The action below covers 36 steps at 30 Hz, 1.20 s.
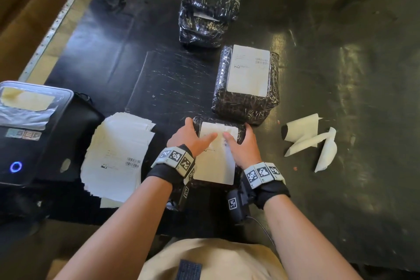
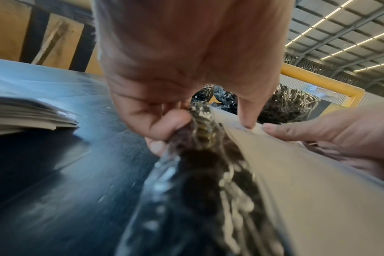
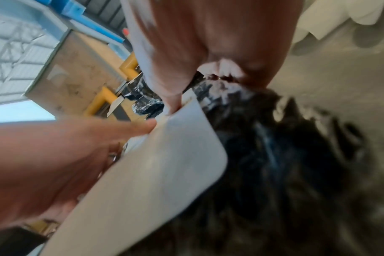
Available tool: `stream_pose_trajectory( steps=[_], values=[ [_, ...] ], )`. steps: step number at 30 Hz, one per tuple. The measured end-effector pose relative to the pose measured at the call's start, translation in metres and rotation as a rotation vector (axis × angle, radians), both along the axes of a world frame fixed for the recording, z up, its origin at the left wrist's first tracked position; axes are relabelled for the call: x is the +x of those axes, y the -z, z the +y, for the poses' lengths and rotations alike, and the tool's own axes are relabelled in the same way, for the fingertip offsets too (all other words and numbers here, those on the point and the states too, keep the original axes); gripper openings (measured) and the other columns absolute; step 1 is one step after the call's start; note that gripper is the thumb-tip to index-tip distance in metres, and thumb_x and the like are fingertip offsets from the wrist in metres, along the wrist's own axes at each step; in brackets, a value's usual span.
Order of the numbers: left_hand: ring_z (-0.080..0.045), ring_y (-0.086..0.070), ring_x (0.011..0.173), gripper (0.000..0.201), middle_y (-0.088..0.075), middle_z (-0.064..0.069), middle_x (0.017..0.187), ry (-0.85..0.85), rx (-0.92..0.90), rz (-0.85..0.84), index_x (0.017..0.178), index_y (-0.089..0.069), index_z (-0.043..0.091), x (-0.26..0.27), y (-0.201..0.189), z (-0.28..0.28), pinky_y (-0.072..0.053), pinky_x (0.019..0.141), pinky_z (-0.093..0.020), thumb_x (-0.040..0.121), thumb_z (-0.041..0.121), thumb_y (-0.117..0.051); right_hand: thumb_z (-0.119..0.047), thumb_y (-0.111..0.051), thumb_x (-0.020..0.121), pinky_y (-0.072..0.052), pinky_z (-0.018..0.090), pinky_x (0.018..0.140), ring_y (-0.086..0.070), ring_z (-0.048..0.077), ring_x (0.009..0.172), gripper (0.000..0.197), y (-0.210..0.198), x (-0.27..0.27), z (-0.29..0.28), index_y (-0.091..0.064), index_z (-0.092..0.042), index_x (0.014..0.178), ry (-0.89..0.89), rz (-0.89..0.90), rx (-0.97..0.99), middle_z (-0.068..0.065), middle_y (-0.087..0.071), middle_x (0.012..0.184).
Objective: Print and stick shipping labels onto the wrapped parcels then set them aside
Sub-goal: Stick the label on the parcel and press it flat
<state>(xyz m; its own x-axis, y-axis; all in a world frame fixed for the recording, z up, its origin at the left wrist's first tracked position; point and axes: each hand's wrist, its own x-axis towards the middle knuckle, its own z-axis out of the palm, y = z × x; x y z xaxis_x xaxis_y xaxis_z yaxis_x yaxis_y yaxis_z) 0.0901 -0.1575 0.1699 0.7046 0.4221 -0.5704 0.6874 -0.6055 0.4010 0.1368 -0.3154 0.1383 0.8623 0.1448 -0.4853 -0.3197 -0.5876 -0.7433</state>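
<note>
A black wrapped parcel [image 1: 241,128] lies at the table's front centre with a white shipping label [image 1: 216,166] on its top. My left hand [image 1: 196,134] grips the parcel's left edge, fingers curled over the side and thumb pressing on the label. My right hand [image 1: 241,142] grips the right edge the same way, its thumb on the label close to the left thumb. In the left wrist view the left hand [image 2: 175,112] wraps the parcel [image 2: 197,190] beside the label [image 2: 307,181]. The right wrist view shows the right hand [image 3: 197,69] on the label [image 3: 164,164].
A labelled parcel [image 1: 246,84] lies just beyond the held one, and a stack of labelled parcels [image 1: 209,2] stands at the back. The label printer [image 1: 29,132] sits at the left with a pile of printed labels [image 1: 118,154] beside it. Peeled backing papers [image 1: 311,141] lie to the right.
</note>
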Motion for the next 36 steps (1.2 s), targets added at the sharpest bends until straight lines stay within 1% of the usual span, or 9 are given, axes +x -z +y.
stream_pose_trajectory(
  steps=[6,9,11,17,21,24,28,32,36],
  values=[
    [-0.018,-0.063,0.1,0.061,-0.058,-0.005,0.125,-0.043,-0.141,-0.061,0.135,-0.033,0.018,-0.011,0.002,0.008,-0.057,0.082,-0.037,0.089,0.045,-0.061,-0.047,-0.052,0.094,-0.028,0.038,0.115,-0.03,0.02,0.143,0.073,-0.003,0.004,-0.014,-0.016,-0.025,0.154,-0.113,0.036,0.007,-0.001,-0.029,0.157],
    [-0.015,-0.063,0.091,0.058,-0.059,-0.003,0.121,-0.057,-0.174,-0.072,0.133,-0.033,0.02,-0.018,0.001,0.009,-0.058,0.079,-0.038,0.089,0.045,-0.061,-0.065,-0.065,0.069,-0.034,0.045,0.112,-0.038,0.019,0.138,0.103,0.0,-0.009,-0.01,-0.016,-0.028,0.152,-0.069,0.06,0.012,-0.003,-0.036,0.153],
    [-0.016,-0.062,0.094,0.066,-0.058,-0.002,0.123,-0.051,-0.196,-0.068,0.137,-0.03,0.022,-0.024,0.002,0.009,-0.058,0.079,-0.039,0.086,0.047,-0.064,-0.077,-0.061,0.056,-0.038,0.049,0.109,-0.041,0.02,0.136,0.114,0.007,-0.021,-0.007,-0.017,-0.028,0.15,-0.031,0.067,-0.016,-0.002,-0.039,0.151],
    [-0.02,-0.063,0.107,0.064,-0.056,-0.004,0.132,-0.085,-0.228,-0.124,0.141,-0.029,0.022,-0.03,0.006,0.004,-0.057,0.084,-0.038,0.089,0.041,-0.061,-0.045,-0.058,0.091,-0.041,0.041,0.107,-0.049,0.019,0.129,0.065,0.006,-0.022,-0.009,-0.032,-0.026,0.148,0.058,0.009,0.0,-0.004,-0.05,0.142],
    [-0.018,-0.064,0.104,0.054,-0.059,-0.003,0.128,-0.1,-0.212,-0.149,0.138,-0.033,0.023,-0.03,0.007,0.004,-0.056,0.086,-0.043,0.093,0.04,-0.056,-0.043,-0.05,0.097,-0.033,0.041,0.112,-0.039,0.021,0.138,0.06,0.006,-0.021,-0.013,-0.03,-0.024,0.15,0.017,0.002,-0.008,-0.002,-0.04,0.151],
    [-0.017,-0.063,0.104,0.052,-0.06,-0.001,0.127,-0.075,-0.171,-0.15,0.14,-0.032,0.025,-0.035,0.006,0.004,-0.055,0.087,-0.041,0.095,0.042,-0.051,-0.042,-0.056,0.094,-0.036,0.038,0.109,-0.044,0.018,0.132,0.062,0.004,-0.024,-0.018,-0.032,-0.026,0.149,0.019,-0.008,0.018,-0.005,-0.046,0.146],
    [-0.016,-0.062,0.107,0.07,-0.057,0.002,0.13,-0.039,-0.184,-0.123,0.145,-0.026,0.025,-0.047,0.007,0.003,-0.055,0.086,-0.036,0.088,0.051,-0.058,-0.053,-0.071,0.075,-0.047,0.041,0.1,-0.055,0.012,0.114,0.072,0.001,-0.04,-0.023,-0.038,-0.032,0.135,-0.014,0.049,0.007,-0.014,-0.056,0.124],
    [-0.013,-0.063,0.101,0.076,-0.06,0.007,0.126,-0.053,-0.15,-0.127,0.145,-0.024,0.032,-0.054,0.01,-0.005,-0.055,0.08,-0.032,0.083,0.059,-0.06,-0.076,-0.063,0.055,-0.042,0.049,0.105,-0.047,0.018,0.129,0.102,0.011,-0.051,-0.014,-0.031,-0.032,0.141,0.013,0.059,-0.053,-0.007,-0.049,0.14],
    [-0.011,-0.063,0.09,0.074,-0.062,0.01,0.117,-0.085,-0.103,-0.118,0.141,-0.027,0.036,-0.052,0.007,-0.011,-0.056,0.075,-0.032,0.08,0.065,-0.058,-0.069,-0.063,0.065,-0.041,0.049,0.106,-0.047,0.018,0.129,0.091,0.008,-0.052,-0.012,-0.032,-0.032,0.143,0.041,0.063,-0.04,-0.008,-0.049,0.141]
  ],
)
